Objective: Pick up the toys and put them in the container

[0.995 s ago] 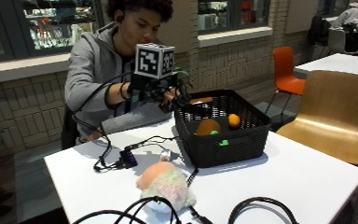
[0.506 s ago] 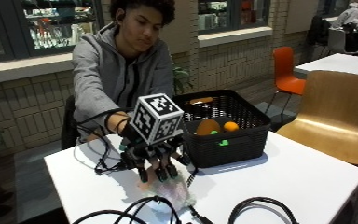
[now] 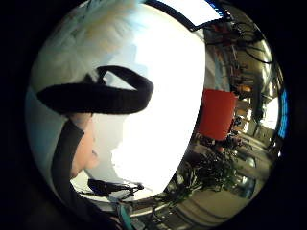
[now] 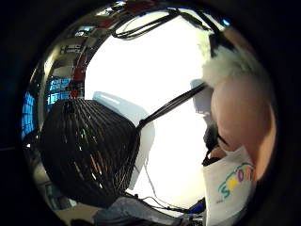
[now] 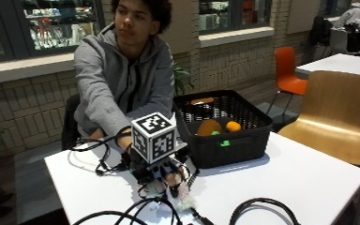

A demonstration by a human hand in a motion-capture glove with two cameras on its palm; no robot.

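Fingers (image 5: 175, 177) curl on plush toy (image 5: 183, 201), mostly hidden; grip unclear

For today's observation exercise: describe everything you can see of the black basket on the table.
The black basket is a rectangular container with open lattice walls, plastic by its look. It stands upright on the white table, beside the gloved right hand and apart from it. Inside lie orange toys and something small and green. No hand touches it.

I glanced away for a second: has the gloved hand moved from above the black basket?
Yes. The gloved right hand has come away from the black basket and down onto the plush toy on the white table.
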